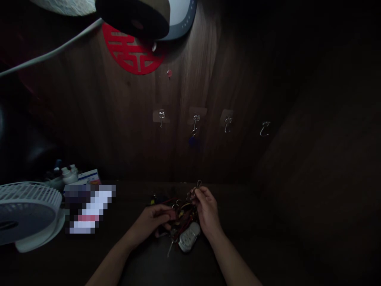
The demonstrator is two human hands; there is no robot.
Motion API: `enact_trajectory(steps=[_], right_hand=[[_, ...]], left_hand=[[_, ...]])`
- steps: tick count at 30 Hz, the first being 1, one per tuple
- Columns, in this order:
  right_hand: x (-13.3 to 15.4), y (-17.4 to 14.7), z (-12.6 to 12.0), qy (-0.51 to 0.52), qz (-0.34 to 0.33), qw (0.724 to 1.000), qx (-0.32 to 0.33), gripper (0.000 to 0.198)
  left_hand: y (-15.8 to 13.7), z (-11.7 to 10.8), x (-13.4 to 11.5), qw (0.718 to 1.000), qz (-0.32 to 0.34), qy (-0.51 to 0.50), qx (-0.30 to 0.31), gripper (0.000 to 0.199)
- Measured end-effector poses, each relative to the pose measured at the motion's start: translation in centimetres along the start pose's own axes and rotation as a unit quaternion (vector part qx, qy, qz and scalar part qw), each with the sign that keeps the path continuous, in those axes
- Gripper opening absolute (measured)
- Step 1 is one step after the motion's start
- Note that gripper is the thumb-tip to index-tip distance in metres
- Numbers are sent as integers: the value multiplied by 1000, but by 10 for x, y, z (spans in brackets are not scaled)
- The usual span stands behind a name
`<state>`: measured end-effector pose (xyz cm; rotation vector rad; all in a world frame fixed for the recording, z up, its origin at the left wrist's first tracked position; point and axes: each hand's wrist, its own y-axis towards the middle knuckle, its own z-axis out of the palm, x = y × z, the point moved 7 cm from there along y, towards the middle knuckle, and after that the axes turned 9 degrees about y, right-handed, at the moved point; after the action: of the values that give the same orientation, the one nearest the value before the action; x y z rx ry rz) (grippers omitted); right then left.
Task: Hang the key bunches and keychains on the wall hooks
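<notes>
Over a heap of keys and key rings on the dark surface, both hands are at work. My left hand (pixel 151 220) pinches a small flat reddish tag (pixel 172 215) between thumb and fingers, next to some metal rings. My right hand (pixel 207 208) is closed on a metal keychain (pixel 199 184), whose clip sticks up past the fingertips. Below and between the hands lies a silver remote fob (pixel 189 237) with buttons. Red cords and other small pieces are tangled in the heap, too dark to tell apart.
Several metal hooks (pixel 228 120) are on the wooden wall; a blue round tag (pixel 192 141) hangs from one. A red round cut-out (pixel 133 53) is above them. To the left stand a white fan (pixel 29 216), white bottles (pixel 69 174) and a box (pixel 88 176).
</notes>
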<state>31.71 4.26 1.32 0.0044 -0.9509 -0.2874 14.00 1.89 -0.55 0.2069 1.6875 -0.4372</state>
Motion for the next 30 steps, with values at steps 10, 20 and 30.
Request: enact_trajectory(steps=[10, 20, 30], right_hand=[[6, 2, -4, 54, 29, 997, -36, 21], [2, 0, 1, 30, 31, 999, -4, 24], [7, 5, 12, 23, 43, 998, 27, 25]], left_hand=[[-5, 7, -3, 972, -9, -221, 84, 39], [0, 8, -1, 983, 20, -176, 44, 26], [4, -2, -1, 982, 50, -181, -13, 37]])
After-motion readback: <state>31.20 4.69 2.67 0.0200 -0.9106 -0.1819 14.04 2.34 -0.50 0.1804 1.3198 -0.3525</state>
